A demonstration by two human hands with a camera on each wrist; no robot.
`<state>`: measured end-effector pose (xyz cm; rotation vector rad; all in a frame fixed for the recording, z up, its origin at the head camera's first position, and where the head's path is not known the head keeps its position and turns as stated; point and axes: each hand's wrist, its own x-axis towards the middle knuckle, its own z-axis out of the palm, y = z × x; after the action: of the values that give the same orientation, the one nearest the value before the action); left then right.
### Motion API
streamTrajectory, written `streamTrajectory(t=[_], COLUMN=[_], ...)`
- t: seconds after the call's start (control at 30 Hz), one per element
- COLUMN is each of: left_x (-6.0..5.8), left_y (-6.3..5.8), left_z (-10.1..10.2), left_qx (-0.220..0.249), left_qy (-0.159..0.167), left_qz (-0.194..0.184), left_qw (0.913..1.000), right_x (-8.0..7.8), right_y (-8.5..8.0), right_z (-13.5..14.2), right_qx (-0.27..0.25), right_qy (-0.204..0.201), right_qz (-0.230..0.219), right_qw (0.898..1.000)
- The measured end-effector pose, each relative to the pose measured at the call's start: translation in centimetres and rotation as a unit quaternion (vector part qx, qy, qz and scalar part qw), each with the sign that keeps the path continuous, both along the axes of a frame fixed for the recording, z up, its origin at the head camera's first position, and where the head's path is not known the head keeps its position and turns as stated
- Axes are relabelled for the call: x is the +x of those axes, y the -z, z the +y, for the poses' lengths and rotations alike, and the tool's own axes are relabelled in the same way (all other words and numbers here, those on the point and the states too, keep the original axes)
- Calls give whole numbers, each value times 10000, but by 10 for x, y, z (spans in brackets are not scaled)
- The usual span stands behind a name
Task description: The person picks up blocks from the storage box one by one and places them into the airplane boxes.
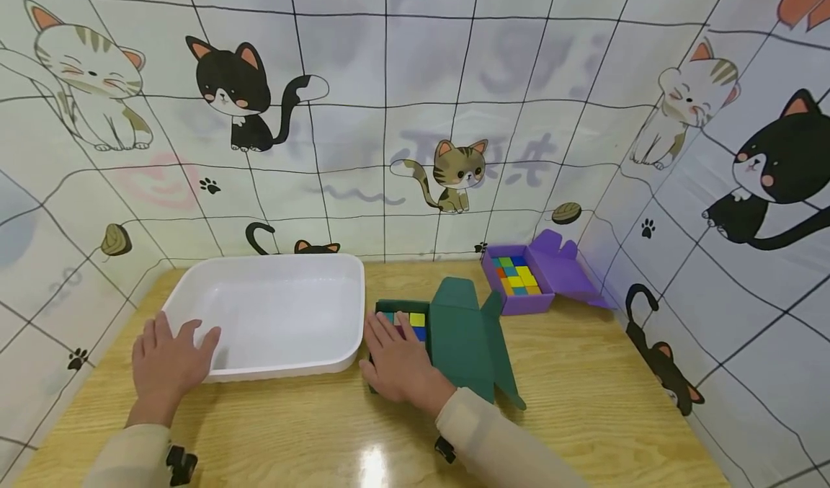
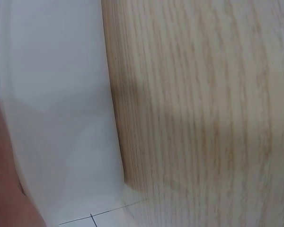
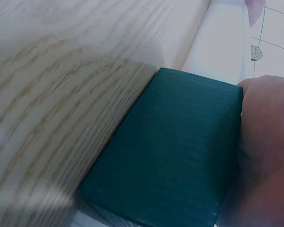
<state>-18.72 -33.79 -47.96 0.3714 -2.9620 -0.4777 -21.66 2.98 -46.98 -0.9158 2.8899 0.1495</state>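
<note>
A white plastic basin [image 1: 279, 318] stands on the left of the wooden table. My left hand [image 1: 170, 362] lies over its near left corner, fingers spread and loosely bent at the rim. The basin's outer wall [image 2: 61, 104] fills one side of the left wrist view. To the basin's right is a green cardboard box [image 1: 459, 340], its lid folded out to the right. Colored cubes [image 1: 417, 320] show inside, partly hidden by my right hand [image 1: 402, 362], which rests across the box with fingers extended. In the right wrist view the box's side [image 3: 175, 146] faces the camera.
Farther back on the right sits an open purple box [image 1: 532, 303] packed with colored cubes [image 1: 516, 277], its lid folded out to the right. White cat-patterned sheeting [image 1: 353, 135] rises behind and beside the wooden table [image 1: 311, 430].
</note>
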Motion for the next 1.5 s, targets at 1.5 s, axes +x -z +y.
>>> streamTrajectory(t=[1.5], left_x=[0], left_y=[-2], left_z=[2], left_qx=[16], left_qy=[18], left_qz=[-27], left_qw=[10000], right_x=[7], right_y=[-19], right_z=[52], right_qx=[52], right_qy=[649], right_qz=[138], right_qw=[9978])
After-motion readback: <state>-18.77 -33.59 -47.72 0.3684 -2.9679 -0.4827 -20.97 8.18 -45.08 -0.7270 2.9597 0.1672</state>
